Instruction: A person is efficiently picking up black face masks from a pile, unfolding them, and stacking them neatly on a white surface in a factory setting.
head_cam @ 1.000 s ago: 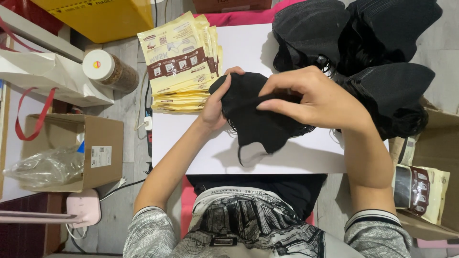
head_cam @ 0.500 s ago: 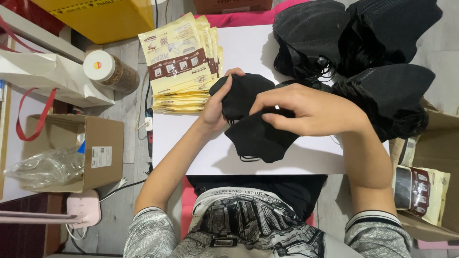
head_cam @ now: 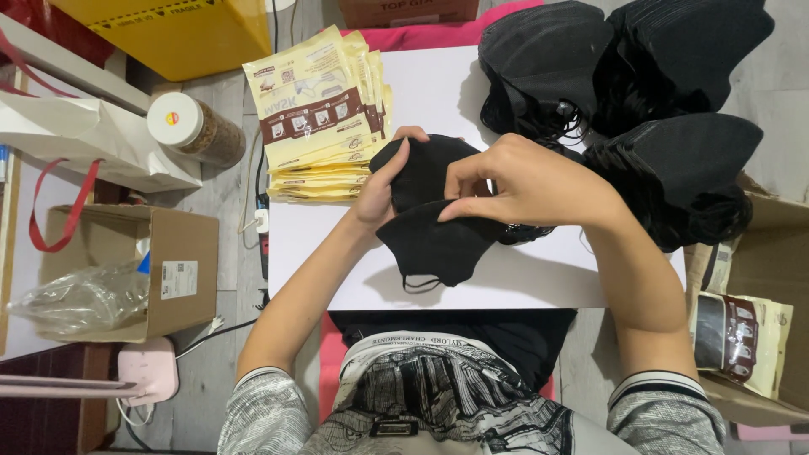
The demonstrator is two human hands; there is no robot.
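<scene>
My left hand (head_cam: pixel 381 190) grips the left edge of a small stack of black face masks (head_cam: pixel 430 232) above the white tabletop (head_cam: pixel 337 253). My right hand (head_cam: pixel 522 181) pinches the top of the same stack from the right, fingers curled on the fabric. One mask hangs lower, its ear loop dangling near the table's front edge. A fanned pile of yellow and brown flat pouches (head_cam: pixel 324 109) lies just left of my left hand. Big heaps of black masks (head_cam: pixel 640 93) sit to the right, behind my right wrist.
A jar with a white lid (head_cam: pixel 190 126) and a white bag with red handles (head_cam: pixel 76 135) stand at the left. An open cardboard box (head_cam: pixel 126 270) holds a clear plastic bag. Filled pouches (head_cam: pixel 742 337) lie in a box at the right. A yellow box (head_cam: pixel 185 29) sits behind.
The masks have been gathered closer between both hands and shifted a little; my right hand's fingers moved from lying over the fabric to pinching the stack's top edge.
</scene>
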